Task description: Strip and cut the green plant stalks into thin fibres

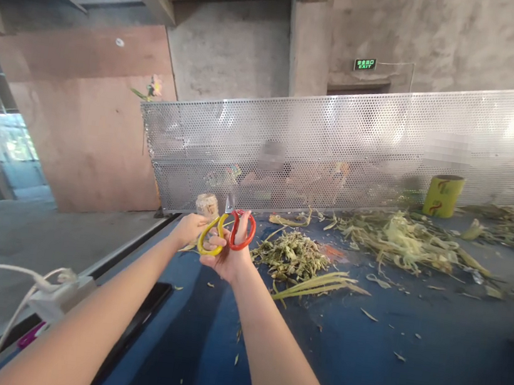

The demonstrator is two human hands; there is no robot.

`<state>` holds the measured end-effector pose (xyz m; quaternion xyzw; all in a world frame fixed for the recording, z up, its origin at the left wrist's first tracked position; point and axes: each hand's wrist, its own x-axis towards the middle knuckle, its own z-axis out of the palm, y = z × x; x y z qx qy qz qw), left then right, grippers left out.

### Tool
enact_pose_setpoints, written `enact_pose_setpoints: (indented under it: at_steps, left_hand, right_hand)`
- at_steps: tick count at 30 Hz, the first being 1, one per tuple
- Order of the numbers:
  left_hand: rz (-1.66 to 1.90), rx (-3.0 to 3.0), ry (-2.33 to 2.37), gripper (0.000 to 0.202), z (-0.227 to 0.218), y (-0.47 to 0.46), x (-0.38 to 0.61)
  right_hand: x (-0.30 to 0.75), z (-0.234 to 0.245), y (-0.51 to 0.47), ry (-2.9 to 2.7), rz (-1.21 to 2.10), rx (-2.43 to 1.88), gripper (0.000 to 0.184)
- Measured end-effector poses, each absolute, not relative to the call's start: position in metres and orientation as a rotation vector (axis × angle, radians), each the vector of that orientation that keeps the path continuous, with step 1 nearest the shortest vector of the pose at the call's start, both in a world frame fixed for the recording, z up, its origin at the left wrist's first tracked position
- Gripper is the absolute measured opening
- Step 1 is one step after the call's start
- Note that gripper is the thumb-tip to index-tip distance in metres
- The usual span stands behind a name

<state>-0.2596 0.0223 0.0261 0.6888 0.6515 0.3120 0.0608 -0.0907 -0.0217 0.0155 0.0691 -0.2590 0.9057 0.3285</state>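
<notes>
Red-and-yellow scissors point(233, 235): held up over the near end of the surface point(381, 360), blades pointing away from me.
Right grip point(228, 261): wrapped through the scissor handles, thumb at the red loop, fingers at the yellow one.
Left grip point(190, 229): just beside the yellow loop; I cannot tell whether I pinch anything with it.
Heap of short plant pieces point(293, 257): right of my scissors, broken small; I judge this portion done.
Long pale stalks point(320, 284): beside the heap, at length, so I judge them left.
Leafy tangle point(409, 241): farther right, loose and long; probably also left.
Yellow container point(446, 197): behind the tangle, near the mesh screen point(304, 123).
</notes>
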Motion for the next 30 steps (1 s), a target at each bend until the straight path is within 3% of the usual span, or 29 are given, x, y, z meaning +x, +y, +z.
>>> enact_pose_setpoints:
  at_steps: [5, 9, 12, 15, 26, 30]
  left_hand:
    - [1.014, 1.999, 2.106, 0.007, 0.064, 0.045, -0.264]
    - [0.976, 1.847, 2.11, 0.055, 0.081, 0.046, -0.263]
    - [0.972, 1.745, 2.074, 0.073, 0.086, 0.044, -0.263]
    - [0.993, 1.625, 2.031, 0.069, 0.091, 0.042, -0.265]
    - [1.278, 1.366, 1.612, 0.02, 0.111, 0.014, -0.249]
    - [1.412, 1.359, 1.456, 0.039, 0.106, -0.009, -0.237]
  right_hand:
    - [-0.087, 0.016, -0.017, -0.571, 2.267, 0.107, 0.065]
    - [-0.085, 0.014, -0.012, -0.574, 2.249, -0.036, 0.063]
    - [-0.088, 0.01, -0.01, -0.663, 2.316, -0.164, 0.064]
    - [-0.091, 0.006, -0.01, -0.784, 2.411, -0.22, 0.066]
    - [-0.088, 0.006, -0.013, -0.901, 2.367, -0.286, 0.059]
    - [-0.089, 0.009, -0.012, -1.098, 2.222, -0.315, 0.062]
